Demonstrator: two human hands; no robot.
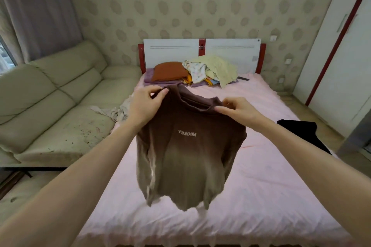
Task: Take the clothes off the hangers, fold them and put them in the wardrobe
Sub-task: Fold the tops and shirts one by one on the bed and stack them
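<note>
Left hand [145, 104] and right hand [239, 109] each pinch a shoulder of the brown T-shirt [186, 158], which hangs free above the pink bed [271, 196]. Lower hem first, keeping shoulders level and taut, so it lands flat. Unfolded clothes pile [208, 70] lies by the headboard.

A single wide-angle view from the person's head looks forward and down along the pink-sheeted bed [251, 196] from its near end toward the white and red headboard [202, 50] at the far wall; both forearms reach in from the near corners, close to the lens, and straight room edges bow at the frame's sides
</note>
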